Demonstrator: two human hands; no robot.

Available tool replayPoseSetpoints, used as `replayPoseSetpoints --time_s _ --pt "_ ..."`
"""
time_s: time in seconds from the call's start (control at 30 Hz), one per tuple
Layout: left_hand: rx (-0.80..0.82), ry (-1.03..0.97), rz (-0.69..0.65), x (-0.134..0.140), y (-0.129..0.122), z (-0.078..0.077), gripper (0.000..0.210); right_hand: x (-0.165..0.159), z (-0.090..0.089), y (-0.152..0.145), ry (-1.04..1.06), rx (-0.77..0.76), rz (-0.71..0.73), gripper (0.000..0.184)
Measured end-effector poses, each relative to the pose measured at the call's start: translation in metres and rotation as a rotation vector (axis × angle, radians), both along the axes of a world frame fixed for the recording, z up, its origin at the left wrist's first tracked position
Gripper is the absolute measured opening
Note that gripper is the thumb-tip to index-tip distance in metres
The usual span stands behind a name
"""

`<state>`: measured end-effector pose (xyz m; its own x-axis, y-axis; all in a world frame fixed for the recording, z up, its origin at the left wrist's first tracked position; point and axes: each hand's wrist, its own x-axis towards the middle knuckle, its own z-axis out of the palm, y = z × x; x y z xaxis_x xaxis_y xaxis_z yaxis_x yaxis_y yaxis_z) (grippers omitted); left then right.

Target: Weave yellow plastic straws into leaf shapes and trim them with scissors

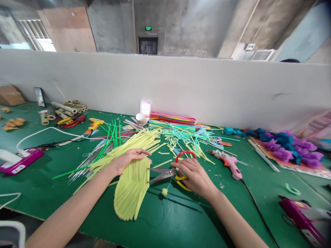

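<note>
I am pressing my left hand (128, 159), fingers spread flat, on the yellow-green fan of glued plastic straws (131, 191) lying lengthwise toward me on the green worktop (77, 193). Just right of the fan, my right hand (192, 175) is gripping the red-and-yellow-handled steel scissors (168, 173), blades pointing left at the fan's edge.

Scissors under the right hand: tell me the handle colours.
Scissors: one red loop, one yellow, seen in the head view.

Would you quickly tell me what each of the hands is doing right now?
Left hand: open, lying flat on the yellow straw fan.
Right hand: closed on the scissors, gripping their handles.
</note>
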<state>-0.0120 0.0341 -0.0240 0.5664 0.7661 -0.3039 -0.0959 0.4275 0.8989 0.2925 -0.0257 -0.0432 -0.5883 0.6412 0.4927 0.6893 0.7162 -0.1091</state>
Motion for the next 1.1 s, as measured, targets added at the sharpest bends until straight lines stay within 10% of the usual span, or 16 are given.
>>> replayPoseSetpoints --time_s 1.1 --pt "-0.020 -0.003 0.040 0.0084 -0.0041 -0.0043 0.031 -0.0060 -0.0053 -0.0058 -0.117 0.180 -0.171 0.030"
